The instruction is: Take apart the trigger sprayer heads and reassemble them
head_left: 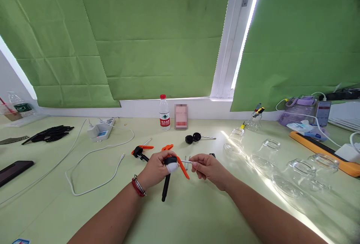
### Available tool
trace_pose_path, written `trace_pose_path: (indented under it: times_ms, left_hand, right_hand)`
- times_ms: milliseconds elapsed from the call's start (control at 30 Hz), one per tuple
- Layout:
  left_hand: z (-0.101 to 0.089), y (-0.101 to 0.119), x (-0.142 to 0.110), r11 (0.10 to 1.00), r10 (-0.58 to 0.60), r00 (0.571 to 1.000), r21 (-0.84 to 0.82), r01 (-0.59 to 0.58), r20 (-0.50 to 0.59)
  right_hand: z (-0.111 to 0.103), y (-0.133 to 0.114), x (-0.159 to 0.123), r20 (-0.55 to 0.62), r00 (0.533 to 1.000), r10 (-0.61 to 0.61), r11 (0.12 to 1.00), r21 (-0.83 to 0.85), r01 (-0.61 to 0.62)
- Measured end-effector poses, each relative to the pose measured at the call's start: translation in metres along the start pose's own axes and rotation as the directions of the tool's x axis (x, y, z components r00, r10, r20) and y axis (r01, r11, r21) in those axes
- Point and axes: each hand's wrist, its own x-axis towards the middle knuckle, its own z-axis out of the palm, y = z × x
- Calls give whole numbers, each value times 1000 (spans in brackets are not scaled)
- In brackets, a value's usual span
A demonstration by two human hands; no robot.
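My left hand [154,171] is closed around a black part with a dark tubular handle [165,189] pointing down and an orange blade-like piece [184,169] at its side. White wrapping covers one of its fingertips. Pinched in my right hand [207,167] is a thin metal rod [185,161], which reaches level to the black part; whether it enters the part is hidden. A similar black part with orange pieces [138,151] lies left of my left hand. Beyond my hands rest two round black pieces [189,139], a metal rod [208,138] beside them.
A water bottle [164,114] and a blurred pink card [181,117] stand at the back. Several glass jars [270,152] occupy the right. To the left are a white cable [97,150], a power strip [101,129], black strips [50,134] and a phone [14,171].
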Motion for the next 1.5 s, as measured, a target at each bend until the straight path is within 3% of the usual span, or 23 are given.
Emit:
trace_pose_path:
  times_ms: [67,167,233,300,467,600,767,967,1100,1500]
  left_hand:
    - [-10,-6,5,993,64,985,109,-47,-158]
    - [-30,-18,12,921,139,866,385,66,-481]
    - [-42,-27,16,808,192,796,553,203,-574]
    - [-50,-35,19,700,229,765,648,301,-602]
    - [-52,-46,23,575,162,781,701,421,-603]
    - [-52,-52,25,548,77,788,686,479,-611]
    - [-55,-58,25,531,41,789,682,502,-613]
    - [-54,-61,24,526,52,793,692,495,-607]
    - [-54,-61,24,527,62,791,693,492,-608]
    - [-46,-57,25,531,125,796,717,451,-592]
  right_hand:
    - [0,2,1,-71,997,-1,1000,-3,0]
    - [-3,6,2,-112,992,52,998,-14,-54]
    - [-3,8,2,-98,993,68,997,-28,-71]
    - [-3,10,2,-72,995,67,996,-47,-70]
    - [-2,12,4,-68,997,46,989,-135,-55]
    - [-9,11,9,-193,981,-18,987,-163,-14]
    - [-33,13,21,-443,892,-89,989,-145,27]
    - [-63,25,31,-618,774,-142,983,-177,39]
    - [-71,31,33,-640,748,-175,972,-231,30]
    - [-74,45,40,-613,758,-224,938,-345,-3]
